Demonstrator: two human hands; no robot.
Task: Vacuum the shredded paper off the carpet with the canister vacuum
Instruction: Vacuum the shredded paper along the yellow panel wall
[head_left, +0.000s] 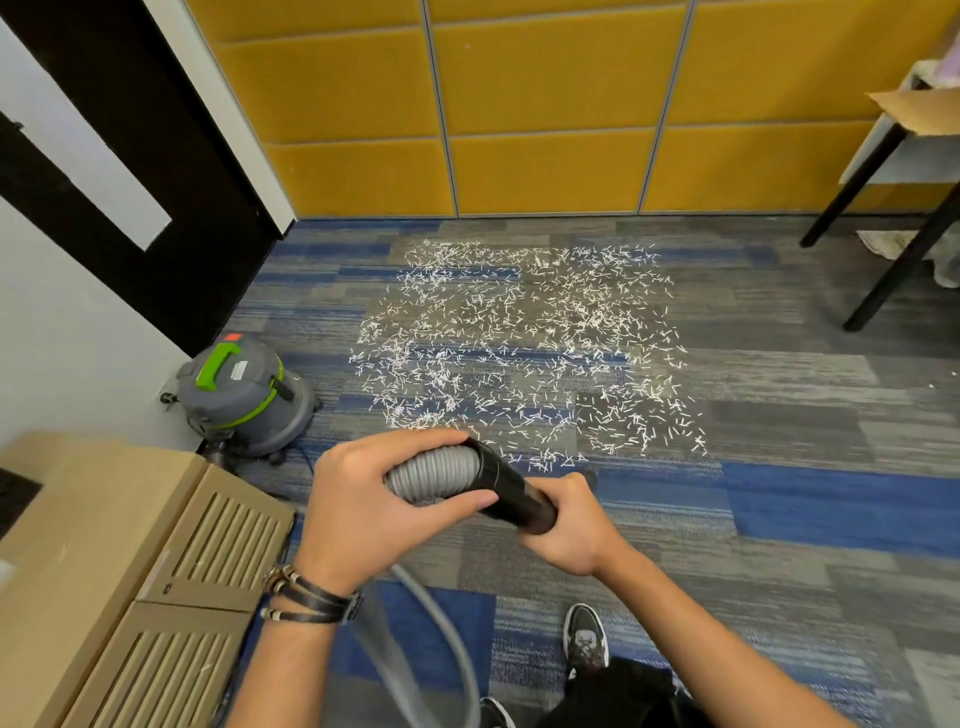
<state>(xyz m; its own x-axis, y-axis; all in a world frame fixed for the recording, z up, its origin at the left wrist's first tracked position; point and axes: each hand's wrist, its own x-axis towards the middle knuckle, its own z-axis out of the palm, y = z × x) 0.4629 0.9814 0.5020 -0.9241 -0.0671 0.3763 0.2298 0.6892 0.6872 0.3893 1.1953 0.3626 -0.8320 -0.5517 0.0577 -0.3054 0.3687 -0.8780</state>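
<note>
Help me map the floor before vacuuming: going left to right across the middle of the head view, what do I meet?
canister vacuum → shredded paper → black table legs

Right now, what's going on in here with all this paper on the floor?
A person stands over the mess. The left hand grips the ribbed gray hose, and the right hand grips the black tube at its end. The shredded paper lies scattered over the carpet just ahead, and the canister vacuum sits by the wall to the left.
</note>
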